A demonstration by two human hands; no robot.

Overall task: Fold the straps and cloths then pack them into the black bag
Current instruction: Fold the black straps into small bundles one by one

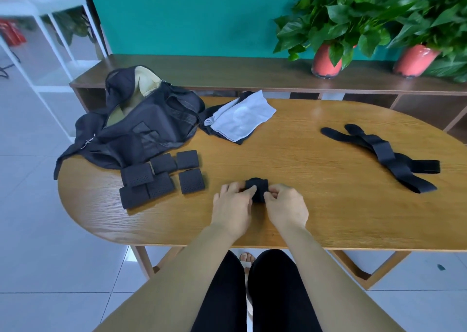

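Two plants point(328, 28) behind oval table point(290, 155) with black bag point(141, 129); perhaps shelving point(55, 2) left.

A teal wall point(189, 16) runs along the back, and against it stands a low dark-wood shelf unit point(227, 71) carrying two leafy green plants in glossy red pots point(326, 62) point(414, 60). In front sits an oval, light-wood tabletop point(303, 155) on angled wooden legs point(144, 261). The floor point(30, 205) is pale glossy tile, and a white metal rack point(48, 54) stands at the far left.
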